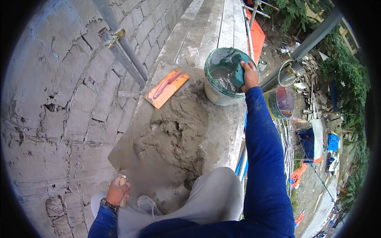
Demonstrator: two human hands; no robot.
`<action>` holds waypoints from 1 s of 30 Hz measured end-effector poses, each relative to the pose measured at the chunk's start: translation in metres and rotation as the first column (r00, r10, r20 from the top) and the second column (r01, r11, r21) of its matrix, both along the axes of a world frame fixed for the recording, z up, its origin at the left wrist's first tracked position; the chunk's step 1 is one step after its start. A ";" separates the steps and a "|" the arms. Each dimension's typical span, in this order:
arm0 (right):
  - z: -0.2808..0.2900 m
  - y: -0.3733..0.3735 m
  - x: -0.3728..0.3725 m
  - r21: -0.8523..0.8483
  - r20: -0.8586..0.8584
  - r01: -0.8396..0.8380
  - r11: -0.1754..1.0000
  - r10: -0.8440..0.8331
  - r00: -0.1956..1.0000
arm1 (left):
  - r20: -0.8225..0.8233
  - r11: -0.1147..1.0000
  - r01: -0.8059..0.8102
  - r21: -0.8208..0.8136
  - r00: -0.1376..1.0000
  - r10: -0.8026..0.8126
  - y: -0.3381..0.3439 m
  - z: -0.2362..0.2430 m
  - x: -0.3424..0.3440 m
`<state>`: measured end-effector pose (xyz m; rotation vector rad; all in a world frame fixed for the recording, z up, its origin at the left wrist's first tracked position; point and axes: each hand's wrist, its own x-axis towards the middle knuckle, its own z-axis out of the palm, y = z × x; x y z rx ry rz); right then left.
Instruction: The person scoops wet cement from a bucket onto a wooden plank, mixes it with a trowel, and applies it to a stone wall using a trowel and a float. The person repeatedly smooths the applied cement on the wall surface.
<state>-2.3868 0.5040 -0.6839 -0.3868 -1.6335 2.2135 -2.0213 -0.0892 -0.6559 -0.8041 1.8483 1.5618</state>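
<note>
My left hand, low on the left, is closed around the wooden handle of a trowel, whose flat blade points away beside the wall. Over the water bucket, my right hand grips a teal sponge just inside the far right rim. Greyish water stands in the bucket. Between my hands a heap of wet mortar is spread on the platform. An orange plastering float with a red handle lies at the heap's far left edge, held by neither hand.
A rough block wall rises on the left, with a metal scaffold pole before it. Planks stretch away ahead. Right of the platform is a drop to the ground. Another bucket hangs by a scaffold pole there.
</note>
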 end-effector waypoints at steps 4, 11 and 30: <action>0.014 -0.006 0.022 -0.035 0.048 0.054 0.998 -0.052 0.998 | -0.014 1.000 0.025 0.019 1.000 -0.025 0.000 0.004 0.003; 0.017 -0.021 0.079 0.020 0.115 0.132 0.991 -0.133 0.984 | 0.000 0.999 0.022 0.024 1.000 -0.022 -0.010 0.000 -0.001; 0.006 0.041 0.205 -0.365 -0.091 0.120 0.923 -0.164 0.982 | 0.001 0.993 0.114 0.043 0.993 -0.114 -0.011 -0.023 -0.032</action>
